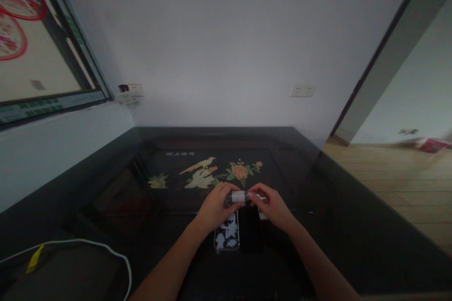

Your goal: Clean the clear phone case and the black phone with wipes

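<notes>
Level above the black tabletop lies a small bottle with a white label, its left end dark and clear-looking. My left hand is closed around that end, thumb below and fingers above. At the bottle's other end, my right hand pinches with thumb and forefinger. A small white bit shows among the right fingers; what it is cannot be made out. Below the hands is a phone case with white figures on it, lying flat. Beside it on the right rests a plain black flat rectangle, perhaps a phone.
The dark glossy table bears a bird-and-flower picture. A white cable with a yellow tag curves across the left front. Behind stands a pale wall with a socket. A window is at the left.
</notes>
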A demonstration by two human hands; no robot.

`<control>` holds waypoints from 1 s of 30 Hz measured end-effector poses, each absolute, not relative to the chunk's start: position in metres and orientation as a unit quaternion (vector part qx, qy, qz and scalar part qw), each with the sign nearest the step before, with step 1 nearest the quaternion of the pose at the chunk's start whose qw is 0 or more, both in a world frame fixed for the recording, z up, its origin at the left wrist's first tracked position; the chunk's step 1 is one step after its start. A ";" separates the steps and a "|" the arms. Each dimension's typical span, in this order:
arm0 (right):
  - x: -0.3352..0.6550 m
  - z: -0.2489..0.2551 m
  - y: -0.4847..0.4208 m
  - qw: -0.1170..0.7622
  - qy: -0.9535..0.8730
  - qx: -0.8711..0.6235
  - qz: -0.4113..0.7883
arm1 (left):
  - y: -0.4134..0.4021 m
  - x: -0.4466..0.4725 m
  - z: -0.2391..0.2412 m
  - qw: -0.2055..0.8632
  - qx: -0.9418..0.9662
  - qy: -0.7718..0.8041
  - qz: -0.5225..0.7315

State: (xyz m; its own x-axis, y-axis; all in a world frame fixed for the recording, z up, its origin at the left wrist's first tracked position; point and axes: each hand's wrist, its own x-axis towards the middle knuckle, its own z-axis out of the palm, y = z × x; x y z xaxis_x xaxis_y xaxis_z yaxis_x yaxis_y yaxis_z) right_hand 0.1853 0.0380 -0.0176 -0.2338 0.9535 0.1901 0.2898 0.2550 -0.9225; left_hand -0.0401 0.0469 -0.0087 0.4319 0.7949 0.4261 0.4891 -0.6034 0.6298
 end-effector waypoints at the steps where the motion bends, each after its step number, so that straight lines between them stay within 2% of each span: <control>1: 0.186 -0.018 0.038 0.410 -0.673 -0.463 0.407 | 0.046 -0.040 -0.009 0.213 0.821 0.388 0.360; 10: 0.184 -0.014 0.034 0.418 -0.664 -0.453 0.424 | 0.047 -0.040 -0.010 0.211 0.803 0.423 0.362; 25: 0.185 -0.017 0.036 0.405 -0.683 -0.458 0.400 | 0.048 -0.041 -0.008 0.172 0.840 0.390 0.334; 30: 0.183 -0.016 0.036 0.409 -0.667 -0.455 0.425 | 0.047 -0.040 -0.008 0.160 0.831 0.396 0.356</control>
